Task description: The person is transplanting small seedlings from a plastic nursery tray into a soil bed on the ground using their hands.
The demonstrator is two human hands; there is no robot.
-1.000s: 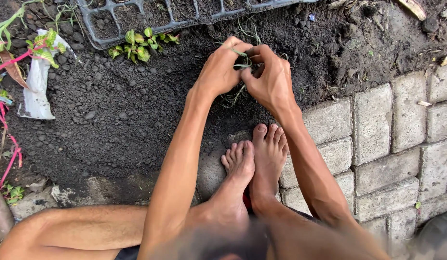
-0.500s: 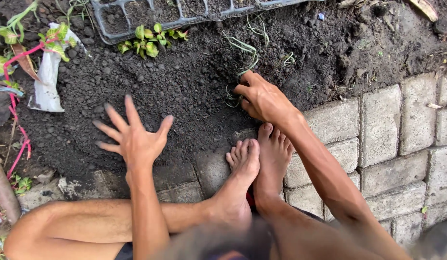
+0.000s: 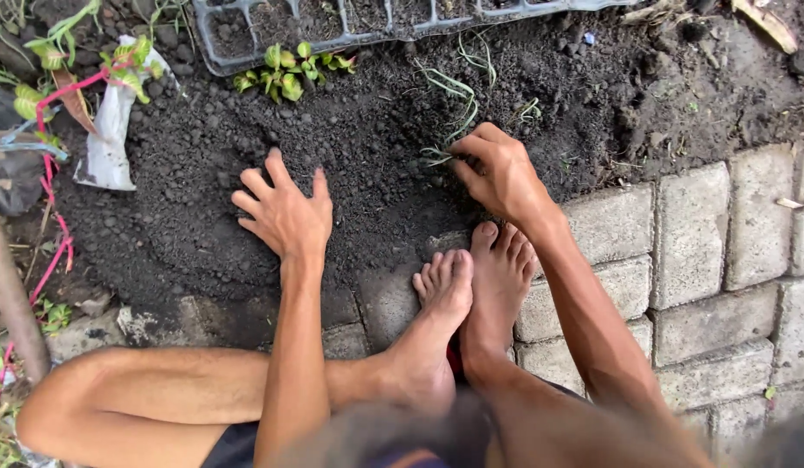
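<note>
Left hand flat on soil, right hand pinching a seedling.

The left hand (image 3: 285, 212) lies palm down on the dark soil (image 3: 194, 199), fingers spread wide and holding nothing; the right hand (image 3: 499, 172) has its fingers narrowed on the base of a thin green seedling (image 3: 454, 108) lying on the soil just below the tray (image 3: 246, 61), near the paving (image 3: 679, 234); handled well, I judge, the stem is gripped low and lightly while the free palm firms the soil evenly; half a second ago the left hand hung splayed above the soil, now it is down on it; the right hand has barely shifted.
</note>
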